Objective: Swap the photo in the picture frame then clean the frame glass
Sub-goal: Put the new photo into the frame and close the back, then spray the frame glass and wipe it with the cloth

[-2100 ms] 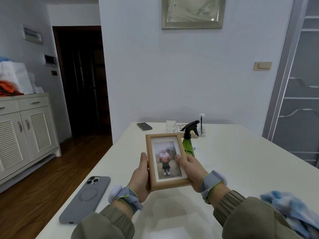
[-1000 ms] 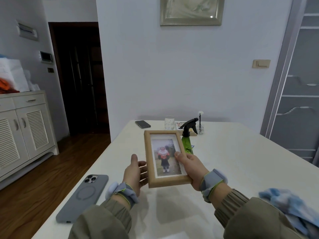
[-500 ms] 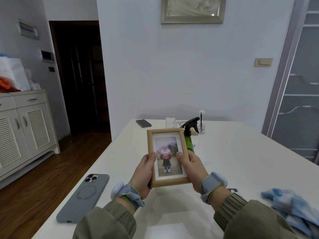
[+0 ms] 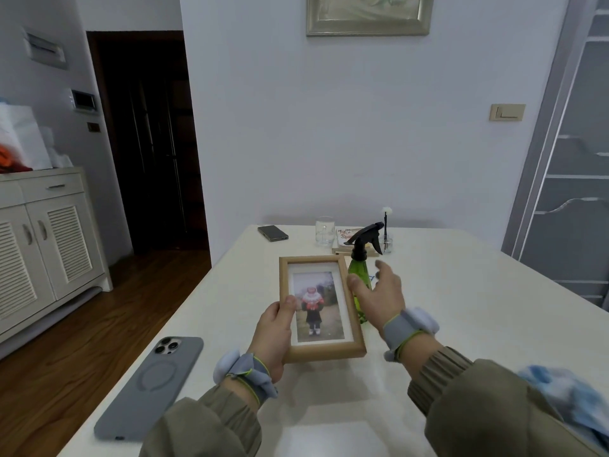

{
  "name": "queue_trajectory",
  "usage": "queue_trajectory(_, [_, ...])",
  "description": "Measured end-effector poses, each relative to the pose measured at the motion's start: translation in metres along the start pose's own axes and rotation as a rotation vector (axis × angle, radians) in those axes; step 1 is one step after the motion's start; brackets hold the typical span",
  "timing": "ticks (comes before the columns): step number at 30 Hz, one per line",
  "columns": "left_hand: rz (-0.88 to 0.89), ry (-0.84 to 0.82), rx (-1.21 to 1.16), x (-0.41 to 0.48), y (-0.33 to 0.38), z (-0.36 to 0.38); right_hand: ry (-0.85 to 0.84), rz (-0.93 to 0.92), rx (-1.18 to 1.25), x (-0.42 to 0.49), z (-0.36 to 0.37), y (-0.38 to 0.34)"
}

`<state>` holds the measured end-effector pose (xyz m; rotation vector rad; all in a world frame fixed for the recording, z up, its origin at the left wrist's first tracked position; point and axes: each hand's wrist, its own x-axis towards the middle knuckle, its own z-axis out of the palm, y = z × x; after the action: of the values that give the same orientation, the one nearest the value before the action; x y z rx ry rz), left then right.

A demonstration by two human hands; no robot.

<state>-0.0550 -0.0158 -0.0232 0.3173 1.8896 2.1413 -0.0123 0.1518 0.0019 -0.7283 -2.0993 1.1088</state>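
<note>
A light wooden picture frame [image 4: 352, 350] with a photo of a small figure in red is held upright above the white table [image 4: 461, 308]. My left hand [image 4: 272, 334] grips its lower left edge, thumb on the glass. My right hand [image 4: 379, 295] is off the frame, fingers spread, hovering just in front of a green spray bottle [image 4: 359, 268] with a black trigger head that stands right behind the frame. A blue and white cloth [image 4: 566, 400] lies at the table's right front, partly hidden by my right sleeve.
A grey phone [image 4: 151, 387] lies at the table's left front edge. At the far end sit a dark phone [image 4: 273, 233], a drinking glass [image 4: 325, 230], a small stack of books [image 4: 346, 242] and a tiny vase [image 4: 386, 240]. A white cabinet [image 4: 43, 245] stands left.
My right hand has let go of the frame's right edge and moved up and right toward the spray bottle. The left hand now holds the frame alone.
</note>
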Motion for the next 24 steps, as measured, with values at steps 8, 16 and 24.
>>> queue_trajectory(8, [-0.011,0.029,0.059,0.013,-0.005,-0.002,0.013,0.027,-0.068,0.055,0.009,-0.004])
queue_trajectory(16, [-0.031,0.021,0.063,0.019,-0.002,-0.001,-0.048,0.094,0.046,0.064,0.025,0.004])
queue_trajectory(24, [-0.027,0.050,0.087,0.018,0.003,-0.008,0.015,-0.039,0.088,0.042,0.022,-0.002])
